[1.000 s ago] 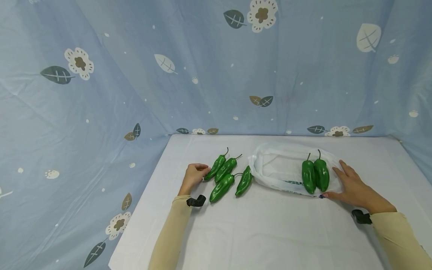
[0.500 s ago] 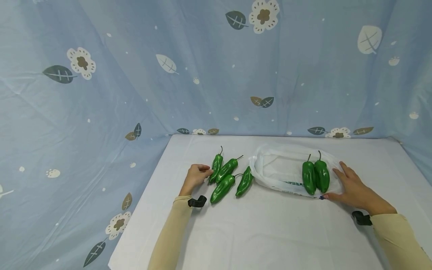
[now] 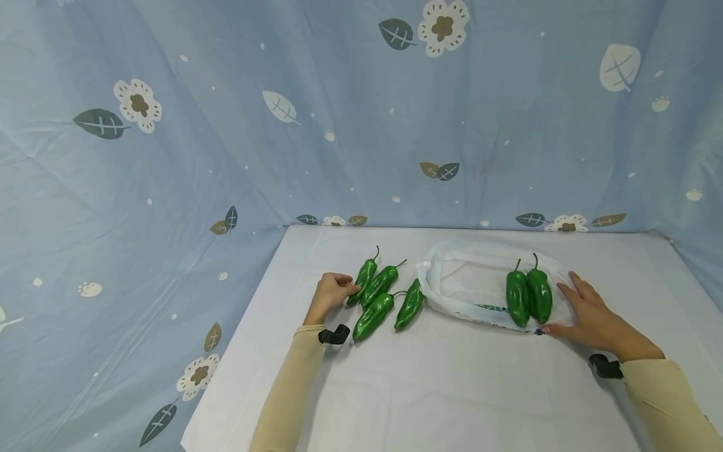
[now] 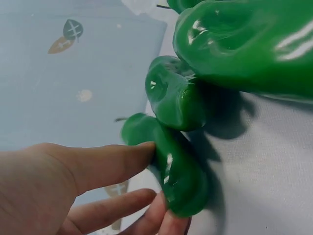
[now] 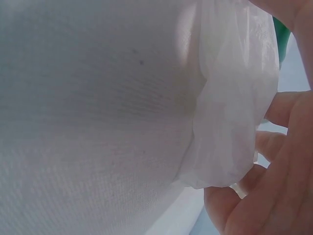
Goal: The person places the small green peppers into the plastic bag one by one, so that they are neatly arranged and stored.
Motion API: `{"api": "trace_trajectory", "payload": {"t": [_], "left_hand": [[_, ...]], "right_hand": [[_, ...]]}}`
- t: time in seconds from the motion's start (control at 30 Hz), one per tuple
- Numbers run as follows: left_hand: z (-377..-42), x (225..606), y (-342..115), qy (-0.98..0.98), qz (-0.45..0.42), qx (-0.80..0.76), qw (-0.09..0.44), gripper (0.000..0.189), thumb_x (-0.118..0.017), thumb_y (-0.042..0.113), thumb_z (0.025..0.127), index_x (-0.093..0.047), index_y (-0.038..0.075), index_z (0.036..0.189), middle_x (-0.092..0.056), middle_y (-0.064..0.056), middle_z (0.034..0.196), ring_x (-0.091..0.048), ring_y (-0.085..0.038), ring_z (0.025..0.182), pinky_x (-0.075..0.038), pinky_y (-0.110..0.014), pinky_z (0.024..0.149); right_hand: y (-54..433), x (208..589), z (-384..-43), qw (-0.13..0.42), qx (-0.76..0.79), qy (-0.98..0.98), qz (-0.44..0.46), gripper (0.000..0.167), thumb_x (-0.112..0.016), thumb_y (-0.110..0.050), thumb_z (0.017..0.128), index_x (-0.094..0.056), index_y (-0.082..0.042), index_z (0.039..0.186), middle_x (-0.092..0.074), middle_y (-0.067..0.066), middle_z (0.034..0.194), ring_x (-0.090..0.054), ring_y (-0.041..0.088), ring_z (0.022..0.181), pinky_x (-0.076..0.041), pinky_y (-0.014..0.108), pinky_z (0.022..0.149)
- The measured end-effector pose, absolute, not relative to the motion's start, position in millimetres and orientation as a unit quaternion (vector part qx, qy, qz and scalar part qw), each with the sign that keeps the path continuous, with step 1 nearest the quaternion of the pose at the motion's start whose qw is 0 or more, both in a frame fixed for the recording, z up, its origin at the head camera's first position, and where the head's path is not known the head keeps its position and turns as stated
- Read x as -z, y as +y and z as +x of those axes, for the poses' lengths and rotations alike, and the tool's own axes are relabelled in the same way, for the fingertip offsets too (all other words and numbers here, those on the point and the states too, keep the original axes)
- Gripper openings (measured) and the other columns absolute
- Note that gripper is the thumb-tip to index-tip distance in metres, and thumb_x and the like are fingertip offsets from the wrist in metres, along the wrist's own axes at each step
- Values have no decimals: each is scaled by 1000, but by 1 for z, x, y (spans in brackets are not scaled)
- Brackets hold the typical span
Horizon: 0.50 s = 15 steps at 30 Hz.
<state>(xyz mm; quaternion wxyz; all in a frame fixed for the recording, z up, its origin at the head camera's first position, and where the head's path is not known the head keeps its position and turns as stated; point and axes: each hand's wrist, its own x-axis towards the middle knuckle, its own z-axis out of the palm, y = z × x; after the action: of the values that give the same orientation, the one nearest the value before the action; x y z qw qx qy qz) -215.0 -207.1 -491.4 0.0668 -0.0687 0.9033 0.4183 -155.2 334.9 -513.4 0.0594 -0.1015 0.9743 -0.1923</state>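
My left hand (image 3: 330, 294) pinches the lower part of the leftmost green pepper (image 3: 364, 274); the left wrist view shows the thumb on one side of this glossy pepper (image 4: 183, 178) and fingers on the other. Close beside it lie another green pepper (image 3: 381, 284), one lower down (image 3: 373, 317), and a fourth pepper (image 3: 409, 306) touching the bag's left end. Spread along the right end of the white plastic bag (image 3: 443, 300), my right hand (image 3: 593, 320) touches its edge with thumb and fingers. Two green peppers (image 3: 517, 298) lie side by side on the bag's right part.
A white cloth covers the table (image 3: 440, 389). Behind and to the left hangs a blue curtain (image 3: 339, 94) with leaves and flowers, meeting the table's back edge. Black wrist cameras (image 3: 334, 334) sit at both wrists.
The leftmost pepper has shifted slightly right and turned a little, its stem swinging left and then partly back. My left hand has moved slightly right with it. The right hand stays at the bag.
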Motion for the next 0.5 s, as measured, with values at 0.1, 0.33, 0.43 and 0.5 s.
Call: {"api": "trace_trajectory", "payload": {"t": [0.1, 0.33, 0.43, 0.5], "left_hand": [[-216, 491, -205, 900, -74, -423, 72, 42, -81, 26, 90, -73, 1, 123, -75, -17, 119, -69, -35, 112, -55, -50, 103], [-219, 491, -202, 896, -82, -429, 75, 44, -84, 24, 86, -74, 1, 122, -75, -17, 121, -70, -34, 112, -57, -48, 100], [-219, 490, -203, 894, -86, -433, 73, 43, -85, 22, 84, -75, 1, 120, -75, -17, 119, -71, -32, 105, -59, -43, 93], [-219, 489, -203, 893, -84, -436, 77, 44, -85, 21, 84, -74, 1, 121, -74, -17, 119, -71, -31, 102, -60, -41, 88]], "right_hand": [[335, 513, -154, 65, 198, 973, -99, 118, -87, -50, 77, -27, 20, 151, 2, 41, 165, -8, 65, 149, -25, 84, 108], [336, 513, -154, 71, 207, 971, -99, 119, -87, -50, 78, -25, 19, 153, 5, 40, 165, -5, 64, 150, -26, 84, 109], [336, 513, -154, 74, 206, 971, -98, 119, -86, -50, 78, -25, 19, 153, 6, 39, 166, -4, 64, 150, -25, 83, 109], [337, 513, -154, 73, 204, 971, -98, 119, -87, -51, 78, -25, 19, 153, 6, 40, 166, -4, 64, 150, -25, 84, 109]]}}
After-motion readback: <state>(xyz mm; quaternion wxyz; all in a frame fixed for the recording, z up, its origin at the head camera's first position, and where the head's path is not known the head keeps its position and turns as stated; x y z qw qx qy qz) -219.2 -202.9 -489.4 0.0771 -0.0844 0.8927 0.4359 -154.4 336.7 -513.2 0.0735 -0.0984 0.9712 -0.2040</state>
